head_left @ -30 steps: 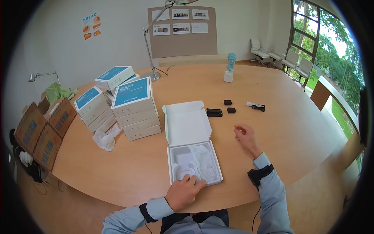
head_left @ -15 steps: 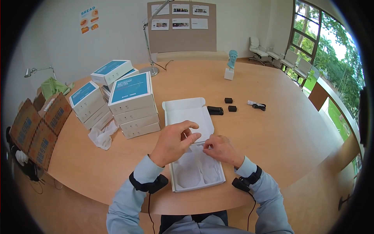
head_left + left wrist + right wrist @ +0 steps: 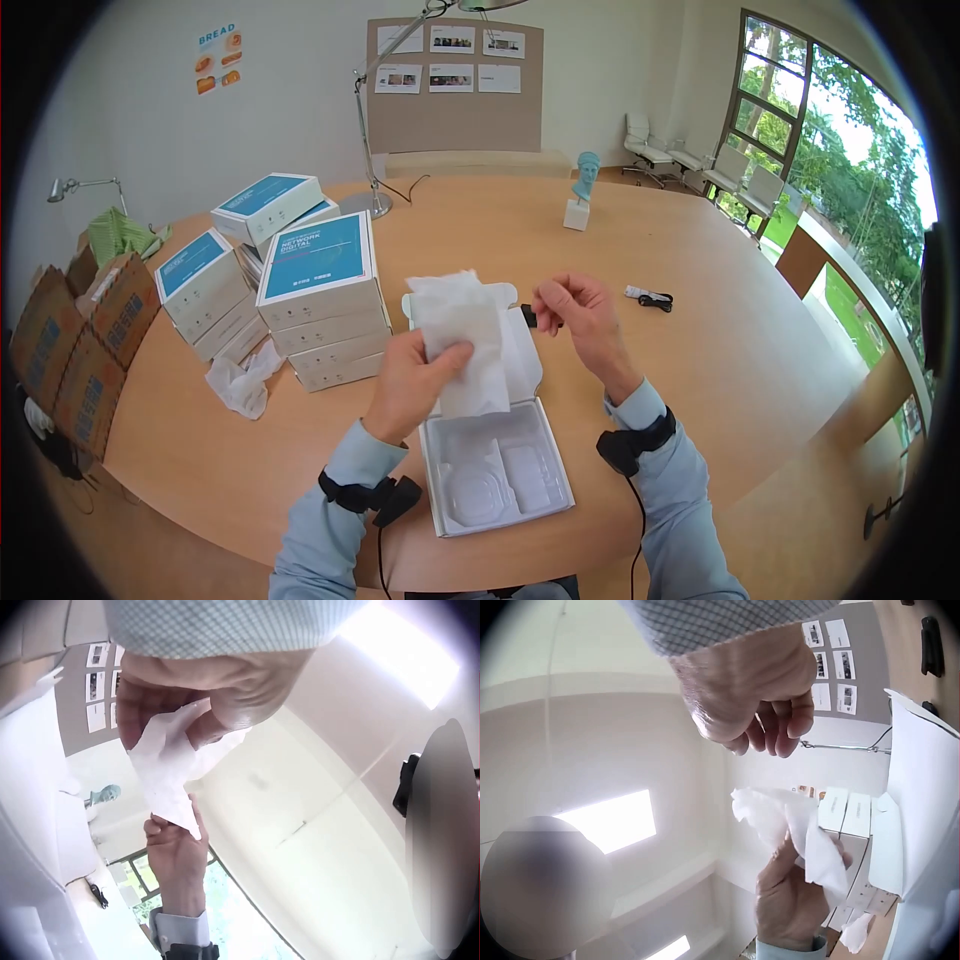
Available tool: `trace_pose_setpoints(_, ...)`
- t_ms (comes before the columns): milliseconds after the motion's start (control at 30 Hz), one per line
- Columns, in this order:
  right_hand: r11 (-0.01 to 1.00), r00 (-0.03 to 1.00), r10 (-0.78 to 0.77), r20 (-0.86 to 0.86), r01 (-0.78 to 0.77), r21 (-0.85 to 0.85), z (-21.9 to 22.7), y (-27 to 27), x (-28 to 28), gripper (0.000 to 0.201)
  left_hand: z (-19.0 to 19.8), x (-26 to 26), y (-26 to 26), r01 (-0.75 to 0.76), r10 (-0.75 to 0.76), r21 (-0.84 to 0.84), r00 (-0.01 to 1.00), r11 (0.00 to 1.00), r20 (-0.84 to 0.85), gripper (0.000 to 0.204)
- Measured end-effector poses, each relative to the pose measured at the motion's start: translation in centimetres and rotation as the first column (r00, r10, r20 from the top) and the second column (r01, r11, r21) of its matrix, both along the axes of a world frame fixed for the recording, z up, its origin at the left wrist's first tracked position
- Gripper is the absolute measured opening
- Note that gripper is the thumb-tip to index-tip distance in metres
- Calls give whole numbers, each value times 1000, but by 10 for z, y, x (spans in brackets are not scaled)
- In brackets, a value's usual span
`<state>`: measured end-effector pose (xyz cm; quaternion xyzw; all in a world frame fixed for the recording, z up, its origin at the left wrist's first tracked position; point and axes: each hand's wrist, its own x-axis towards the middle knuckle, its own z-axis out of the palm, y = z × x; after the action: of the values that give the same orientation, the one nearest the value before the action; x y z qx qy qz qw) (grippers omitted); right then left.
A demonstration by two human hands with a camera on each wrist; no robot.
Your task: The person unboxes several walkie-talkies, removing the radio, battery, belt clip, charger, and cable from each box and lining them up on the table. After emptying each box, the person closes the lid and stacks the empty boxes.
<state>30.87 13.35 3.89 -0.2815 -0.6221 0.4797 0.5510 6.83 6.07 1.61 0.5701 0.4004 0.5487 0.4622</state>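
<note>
My left hand point(image 3: 408, 385) grips a crumpled white sheet of tissue paper point(image 3: 465, 345) with the thumb in front, holding it raised over an open white box point(image 3: 432, 490). Inside the box sits a white moulded tray point(image 3: 535, 475) with bare compartments; its lid point(image 3: 524, 365) stands folded back, partly behind the tissue. To the right of the sheet, my right hand point(image 3: 585, 325) hovers with loosely bent fingers. In the right wrist view, a gap separates those fingers point(image 3: 784, 742) from the tissue, and they hold nothing. A black device point(image 3: 529, 316) is mostly covered by that hand.
Stacked white boxes with blue tops point(image 3: 318, 260) stand at the left, and a crumpled tissue point(image 3: 243, 380) lies before them. A coiled black cable point(image 3: 655, 301) rests to the right. Farther back are a blue bust point(image 3: 587, 178) and a lamp base point(image 3: 368, 206).
My left hand has gone from the box's front edge up over it, and the tissue has come out of the tray. My right hand came in over the box, then drew back up and right.
</note>
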Motion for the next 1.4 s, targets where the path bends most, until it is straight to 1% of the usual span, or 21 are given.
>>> trace_pose_setpoints(133, 979, 957, -204, 206, 199, 42, -48, 111, 16, 20, 38, -39, -12, -159, 151, 50, 979, 986, 141, 22)
trace_pose_setpoints(200, 918, 755, -352, 553, 162, 363, -76, 159, 17, 30, 48, -50, -15, -261, 224, 127, 942, 957, 249, 21)
trace_pose_setpoints(233, 915, 757, -354, 550, 158, 372, -78, 166, 12, 30, 51, -54, -17, -266, 226, 137, 941, 954, 251, 21)
trace_pose_setpoints(300, 977, 648, -185, 739, 43, 207, -88, 178, 1, 47, 56, -62, -20, -295, 243, 164, 931, 941, 274, 22)
trace_pose_setpoints(333, 965, 571, -163, 804, -78, 251, -95, 183, -2, 55, 58, -65, -21, -306, 252, 171, 927, 937, 278, 22)
trace_pose_setpoints(433, 929, 614, 18, 789, -301, 214, -110, 193, -11, 56, 63, -68, -24, -339, 275, 185, 913, 922, 302, 22)
trace_pose_setpoints(600, 930, 606, -22, 795, -280, 239, -150, 214, -27, 57, 63, -69, -23, -307, 230, 186, 910, 933, 346, 24)
trace_pose_setpoints(667, 958, 697, 190, 691, -285, 23, -150, 217, -30, 56, 60, -70, -21, -298, 227, 172, 911, 939, 344, 25)
trace_pose_setpoints(700, 957, 694, 195, 693, -290, 21, -147, 218, -32, 56, 60, -69, -20, -282, 214, 168, 916, 945, 339, 25)
trace_pose_setpoints(800, 968, 646, 7, 764, -196, 156, -137, 218, -31, 56, 57, -68, -18, -280, 212, 141, 906, 950, 366, 25)
trace_pose_setpoints(833, 919, 590, -196, 784, -169, 356, -131, 218, -29, 55, 55, -69, -17, -281, 215, 135, 905, 950, 368, 25)
trace_pose_setpoints(867, 827, 524, -395, 754, -155, 541, -122, 216, -27, 54, 54, -69, -15, -271, 212, 117, 906, 956, 366, 25)
trace_pose_setpoints(900, 830, 522, -394, 757, -151, 537, -113, 215, -24, 54, 52, -69, -14, -256, 205, 100, 909, 961, 363, 26)
trace_pose_setpoints(967, 925, 614, -365, 700, 153, 347, -88, 205, -12, 63, 49, -65, -11, -249, 203, 87, 911, 965, 359, 26)
trace_pose_setpoints(1033, 924, 635, -383, 671, 254, 286, -64, 182, 4, 58, 44, -57, -8, -235, 193, 77, 913, 969, 360, 26)
trace_pose_setpoints(1100, 983, 914, -121, 387, 165, -83, -40, 154, 19, 49, 34, -45, -4, -223, 185, 74, 918, 972, 350, 24)
trace_pose_setpoints(1133, 988, 982, 1, 191, 29, -153, -48, 155, 29, 41, 29, -40, -2, -213, 174, 72, 919, 974, 354, 24)
trace_pose_setpoints(1167, 987, 981, -9, 193, 40, -153, -41, 135, 31, 41, 23, -36, 1, -198, 170, 42, 916, 979, 364, 25)
trace_pose_setpoints(1233, 957, 964, 182, -195, -219, -189, -26, 84, 34, 40, 13, -27, 5, -172, 156, 10, 915, 985, 372, 26)
trace_pose_setpoints(1267, 943, 938, 223, -265, -277, -187, -23, 65, 34, 40, 9, -23, 7, -161, 157, -24, 898, 987, 411, 26)
trace_pose_setpoints(1400, 891, 880, 343, -329, -415, -181, -13, -1, 29, 49, 8, -9, 2, -129, 179, -140, 876, 982, 447, 26)
